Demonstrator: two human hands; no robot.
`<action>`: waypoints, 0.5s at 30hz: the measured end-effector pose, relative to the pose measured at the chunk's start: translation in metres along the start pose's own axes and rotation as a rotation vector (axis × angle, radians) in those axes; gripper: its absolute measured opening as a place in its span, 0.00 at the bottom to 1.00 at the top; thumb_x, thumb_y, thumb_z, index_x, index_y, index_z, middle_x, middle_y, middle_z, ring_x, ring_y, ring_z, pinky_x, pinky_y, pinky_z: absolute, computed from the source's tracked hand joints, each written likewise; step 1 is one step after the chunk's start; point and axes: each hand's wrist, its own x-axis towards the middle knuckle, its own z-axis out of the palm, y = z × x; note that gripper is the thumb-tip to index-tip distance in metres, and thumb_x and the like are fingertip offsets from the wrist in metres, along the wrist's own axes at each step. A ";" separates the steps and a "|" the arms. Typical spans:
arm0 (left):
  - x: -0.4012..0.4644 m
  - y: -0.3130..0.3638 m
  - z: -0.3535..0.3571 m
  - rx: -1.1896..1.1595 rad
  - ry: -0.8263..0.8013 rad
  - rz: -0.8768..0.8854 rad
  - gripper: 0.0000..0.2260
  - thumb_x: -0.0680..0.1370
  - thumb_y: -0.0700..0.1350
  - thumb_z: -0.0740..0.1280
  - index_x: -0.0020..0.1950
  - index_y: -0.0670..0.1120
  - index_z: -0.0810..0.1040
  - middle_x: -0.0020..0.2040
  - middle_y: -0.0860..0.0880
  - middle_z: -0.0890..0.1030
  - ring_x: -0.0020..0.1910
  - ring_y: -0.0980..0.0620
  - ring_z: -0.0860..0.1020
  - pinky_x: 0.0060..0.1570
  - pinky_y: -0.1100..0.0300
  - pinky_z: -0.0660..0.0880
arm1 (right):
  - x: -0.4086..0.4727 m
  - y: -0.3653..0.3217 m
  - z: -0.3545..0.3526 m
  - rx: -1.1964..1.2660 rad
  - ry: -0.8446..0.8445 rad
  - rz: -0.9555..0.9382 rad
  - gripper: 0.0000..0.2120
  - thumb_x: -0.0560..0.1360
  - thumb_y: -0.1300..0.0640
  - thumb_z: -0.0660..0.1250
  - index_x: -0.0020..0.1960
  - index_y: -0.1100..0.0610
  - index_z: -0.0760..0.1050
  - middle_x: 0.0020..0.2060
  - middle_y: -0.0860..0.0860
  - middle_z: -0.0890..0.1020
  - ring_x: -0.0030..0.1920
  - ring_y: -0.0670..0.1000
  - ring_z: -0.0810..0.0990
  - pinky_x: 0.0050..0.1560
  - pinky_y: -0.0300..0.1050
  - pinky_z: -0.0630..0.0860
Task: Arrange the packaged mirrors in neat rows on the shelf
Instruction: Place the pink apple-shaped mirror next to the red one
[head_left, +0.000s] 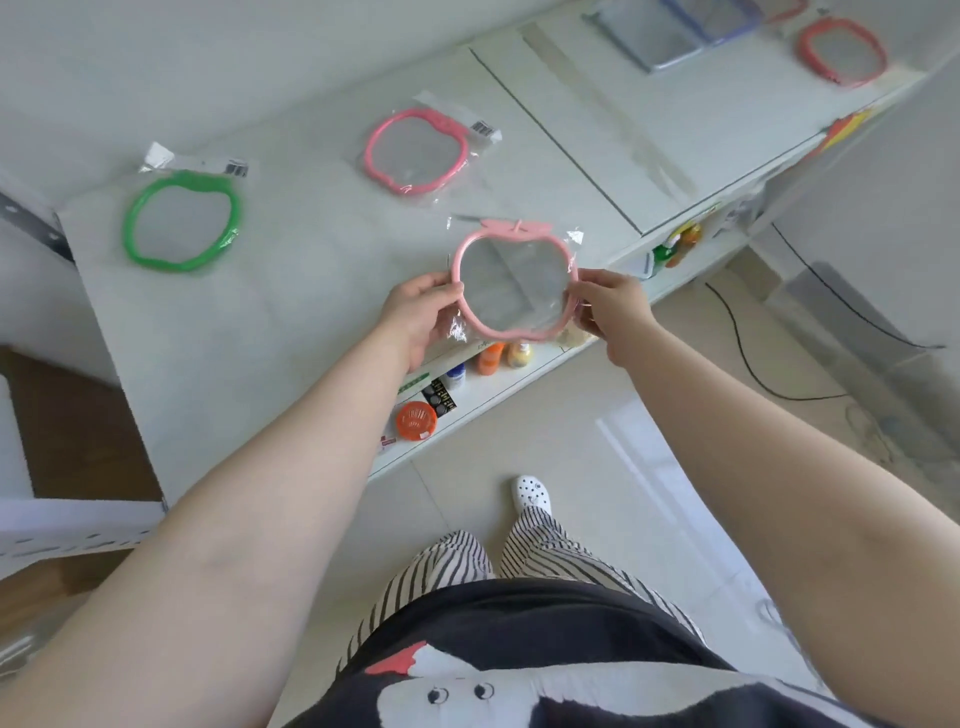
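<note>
Right now the pale pink mirror (514, 283), apple-shaped and in its clear wrapper, sits between my hands above the front edge of the white shelf (291, 322). My left hand (423, 312) pinches its left rim and my right hand (610, 306) pinches the right rim. Farther back on the shelf lie a deeper pink mirror (415, 150) and, well to its left, a green mirror (179, 221).
</note>
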 end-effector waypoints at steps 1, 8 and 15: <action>-0.003 -0.002 0.004 0.012 -0.030 0.006 0.05 0.76 0.40 0.67 0.45 0.50 0.79 0.44 0.47 0.80 0.42 0.50 0.77 0.46 0.57 0.76 | -0.007 0.005 -0.006 0.006 0.018 0.002 0.11 0.70 0.67 0.65 0.45 0.55 0.82 0.34 0.55 0.76 0.30 0.50 0.69 0.38 0.43 0.71; -0.022 -0.012 0.055 0.049 -0.151 -0.035 0.04 0.75 0.42 0.68 0.46 0.51 0.80 0.37 0.49 0.77 0.25 0.52 0.77 0.32 0.62 0.74 | -0.039 0.025 -0.059 0.067 0.181 0.001 0.14 0.71 0.69 0.64 0.50 0.57 0.82 0.38 0.57 0.78 0.34 0.52 0.72 0.44 0.42 0.78; -0.012 -0.008 0.122 0.062 -0.168 0.009 0.05 0.75 0.45 0.69 0.41 0.52 0.83 0.40 0.46 0.78 0.41 0.47 0.72 0.45 0.55 0.68 | -0.021 0.022 -0.117 0.078 0.249 -0.007 0.13 0.72 0.68 0.64 0.52 0.57 0.81 0.40 0.57 0.80 0.31 0.49 0.75 0.47 0.42 0.80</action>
